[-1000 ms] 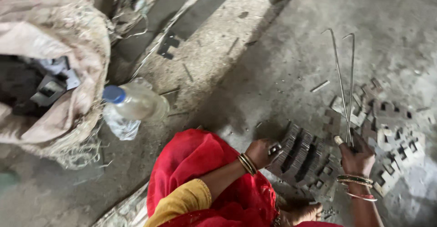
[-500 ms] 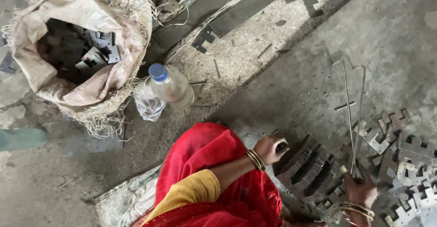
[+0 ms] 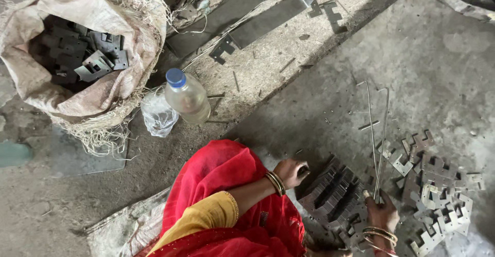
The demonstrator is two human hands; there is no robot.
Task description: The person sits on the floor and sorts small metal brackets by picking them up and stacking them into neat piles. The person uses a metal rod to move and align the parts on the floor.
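Sack [image 3: 77, 89] of dark metal plates sitting upper left of frame. Stacked plates [image 3: 332, 192] lying lower centre, loose plates [image 3: 438, 185] spreading lower right. Left hand [image 3: 291, 172] curling closed against stack's near end. Right hand [image 3: 380, 213] gripping bent wire rod [image 3: 376, 133]. Judging: steadying stack, keeping slots aligned, helping rod thread cleanly.

Red cloth [image 3: 227, 185] over a yellow sleeve [image 3: 206, 218]; gold bangles [image 3: 276, 183]; dull grey metal plates [image 3: 438, 190]; a clear bottle [image 3: 188, 100] with blue cap [image 3: 176, 76]; beige sack [image 3: 98, 97].
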